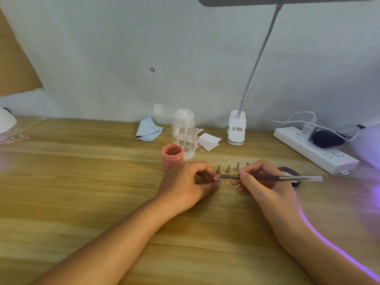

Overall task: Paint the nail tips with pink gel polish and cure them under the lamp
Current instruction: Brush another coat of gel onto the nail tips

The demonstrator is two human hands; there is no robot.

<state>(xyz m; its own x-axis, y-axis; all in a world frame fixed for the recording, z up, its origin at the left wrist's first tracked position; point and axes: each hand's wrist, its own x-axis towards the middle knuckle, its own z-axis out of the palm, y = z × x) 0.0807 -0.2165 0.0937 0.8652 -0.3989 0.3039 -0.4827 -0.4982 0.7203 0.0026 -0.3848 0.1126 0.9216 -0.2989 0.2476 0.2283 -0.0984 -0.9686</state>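
My left hand (186, 185) pinches a small nail tip (218, 179) just above the wooden table. My right hand (261, 182) grips a thin gel brush (287, 177) like a pen, and the brush's tip touches that nail tip. Right behind my left hand stands an open pink gel polish jar (172, 156). A row of nail tips on small metal stands (228, 167) sits just beyond my fingers. The curing lamp (368, 145) glows purple at the right edge, only partly in view.
A clear pump bottle (184, 132) stands behind the jar, with a blue cloth (148, 130) and white paper pieces (208, 141) beside it. A clip desk lamp (236, 128) and a white power strip (316, 151) lie at the back right. The jar's lid (292, 175) rests under the brush.
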